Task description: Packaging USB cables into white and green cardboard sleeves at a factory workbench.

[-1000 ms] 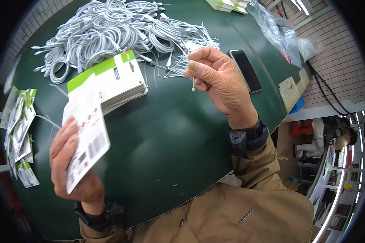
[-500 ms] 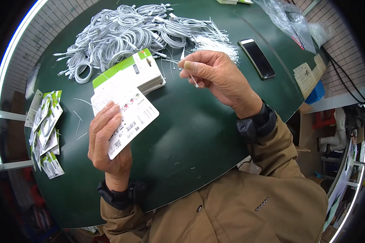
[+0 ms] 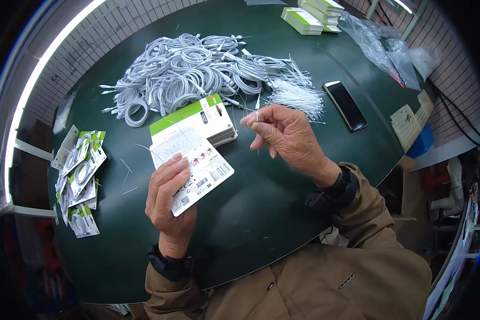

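My left hand point(image 3: 168, 200) holds a white backing card point(image 3: 210, 176), tilted, its printed back facing up. A thin white strip sticks out past the card's left edge. My right hand point(image 3: 288, 136) is closed in a pinch on a thin white cable tie point(image 3: 258, 114), partly blurred, right of the card and apart from it. Just beyond the held card lies a stack of green-and-white backing cards point(image 3: 200, 120). Past my right fingers is a heap of loose white cable ties point(image 3: 298, 96), beside a big pile of coiled light-grey cables point(image 3: 181, 80).
At the left lie several carded cables point(image 3: 82, 176) in a loose pile, with tie offcuts point(image 3: 126, 168) nearby. A phone point(image 3: 346, 106) rests on the green table point(image 3: 250, 208) at the right. Card stacks point(image 3: 304, 21) and a clear plastic bag point(image 3: 376, 45) are at the far right.
The whole view has shifted, bringing more of the table's far side in. My right hand has turned slightly, and the cable tie's angle has changed. My left hand keeps its hold on the card.
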The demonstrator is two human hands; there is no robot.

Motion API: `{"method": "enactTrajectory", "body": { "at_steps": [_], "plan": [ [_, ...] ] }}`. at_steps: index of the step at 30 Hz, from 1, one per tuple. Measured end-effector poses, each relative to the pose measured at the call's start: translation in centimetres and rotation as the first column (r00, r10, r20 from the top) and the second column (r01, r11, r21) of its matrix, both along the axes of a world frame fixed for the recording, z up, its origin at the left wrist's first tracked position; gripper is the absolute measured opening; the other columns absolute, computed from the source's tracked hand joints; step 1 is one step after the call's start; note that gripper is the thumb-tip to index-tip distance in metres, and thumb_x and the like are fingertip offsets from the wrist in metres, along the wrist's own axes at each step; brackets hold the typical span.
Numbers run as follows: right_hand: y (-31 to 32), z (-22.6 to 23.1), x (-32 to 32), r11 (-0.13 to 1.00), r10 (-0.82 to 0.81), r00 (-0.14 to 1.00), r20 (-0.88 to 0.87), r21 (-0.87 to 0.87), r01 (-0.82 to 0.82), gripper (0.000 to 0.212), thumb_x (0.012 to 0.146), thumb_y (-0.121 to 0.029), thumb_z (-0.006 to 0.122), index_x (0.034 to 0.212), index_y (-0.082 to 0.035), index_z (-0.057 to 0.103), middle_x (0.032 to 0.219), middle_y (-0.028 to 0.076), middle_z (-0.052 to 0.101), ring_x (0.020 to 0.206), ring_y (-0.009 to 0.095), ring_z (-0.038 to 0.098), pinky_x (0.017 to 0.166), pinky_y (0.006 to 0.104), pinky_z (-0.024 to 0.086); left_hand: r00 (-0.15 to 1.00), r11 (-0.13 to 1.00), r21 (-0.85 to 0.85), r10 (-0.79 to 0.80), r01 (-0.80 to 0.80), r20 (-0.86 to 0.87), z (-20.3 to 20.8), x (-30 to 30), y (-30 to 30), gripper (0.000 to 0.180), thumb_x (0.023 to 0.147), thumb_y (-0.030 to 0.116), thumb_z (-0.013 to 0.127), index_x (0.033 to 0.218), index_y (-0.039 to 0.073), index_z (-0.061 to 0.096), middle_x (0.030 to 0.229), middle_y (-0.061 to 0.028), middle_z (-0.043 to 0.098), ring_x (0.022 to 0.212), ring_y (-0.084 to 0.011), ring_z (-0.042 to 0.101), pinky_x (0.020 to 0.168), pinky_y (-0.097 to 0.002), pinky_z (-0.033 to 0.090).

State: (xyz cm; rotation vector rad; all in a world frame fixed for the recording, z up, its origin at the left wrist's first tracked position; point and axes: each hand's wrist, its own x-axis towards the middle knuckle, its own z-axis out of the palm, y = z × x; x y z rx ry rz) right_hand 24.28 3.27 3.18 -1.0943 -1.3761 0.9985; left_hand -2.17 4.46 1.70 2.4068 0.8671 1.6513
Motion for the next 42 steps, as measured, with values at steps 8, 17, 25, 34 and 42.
{"method": "enactTrajectory", "body": {
  "at_steps": [8, 17, 25, 34, 42],
  "plan": [
    [-0.2, -0.8, -0.7, 0.995, -0.098, 0.973, 0.208, 0.036, 0.093, 0.013, 0.105, -0.012, 0.058, 0.104, -0.003, 0.067, 0.088, 0.002, 0.068, 0.064, 0.006, 0.058, 0.054, 0.0214, 0.048, 1.000, 1.000, 0.007, -0.003, 0.003, -0.006, 0.2, 0.2, -0.1, 0.024, 0.081, 0.005, 0.083, 0.098, 0.003, 0.067, 0.106, -0.0162, 0.075, 0.107, -0.0348, 0.073, 0.095, -0.0439, 0.057],
    [0.2, -1.2, -1.3, 0.885, -0.171, 0.953, 0.252, 0.463, 0.036, 0.009, 0.099, 0.001, 0.063, 0.105, 0.002, 0.069, 0.099, 0.010, 0.066, 0.071, 0.011, 0.061, 0.060, 0.0245, 0.051, 0.999, 1.000, -0.007, 0.012, -0.012, -0.033, -0.2, -0.4, 0.0, 0.025, 0.079, 0.006, 0.084, 0.095, 0.003, 0.065, 0.103, -0.0164, 0.075, 0.104, -0.0356, 0.073, 0.092, -0.0430, 0.058],
    [-2.4, 0.7, -2.7, 0.776, 0.096, 0.995, -0.015, 0.627, -0.066, 0.013, 0.094, 0.006, 0.065, 0.106, 0.003, 0.061, 0.092, 0.017, 0.062, 0.068, 0.018, 0.062, 0.059, 0.0262, 0.053, 0.991, 0.992, 0.073, -0.095, 0.102, -0.091, 0.0, 0.1, 0.1, 0.032, 0.074, 0.010, 0.088, 0.093, 0.002, 0.063, 0.102, -0.0155, 0.075, 0.101, -0.0353, 0.074, 0.085, -0.0395, 0.061],
    [-3.2, 0.9, -3.7, 0.829, 0.210, 0.977, -0.042, 0.537, -0.155, 0.018, 0.093, 0.006, 0.068, 0.108, 0.001, 0.059, 0.088, 0.016, 0.063, 0.069, 0.018, 0.063, 0.055, 0.0260, 0.052, 0.984, 0.992, 0.046, -0.106, 0.114, -0.140, 0.0, 0.4, -0.2, 0.032, 0.072, 0.009, 0.088, 0.091, 0.002, 0.063, 0.101, -0.0166, 0.076, 0.101, -0.0357, 0.074, 0.085, -0.0402, 0.061],
    [-3.3, 0.7, -4.0, 0.908, 0.243, 0.955, -0.171, 0.386, -0.162, 0.016, 0.095, 0.006, 0.065, 0.108, 0.002, 0.058, 0.089, 0.017, 0.064, 0.072, 0.017, 0.065, 0.058, 0.0244, 0.052, 0.981, 0.992, 0.052, -0.103, 0.113, -0.163, 0.0, 0.3, -0.2, 0.028, 0.075, 0.006, 0.086, 0.089, 0.001, 0.062, 0.099, -0.0177, 0.076, 0.100, -0.0361, 0.075, 0.085, -0.0409, 0.060]
  ]
}}
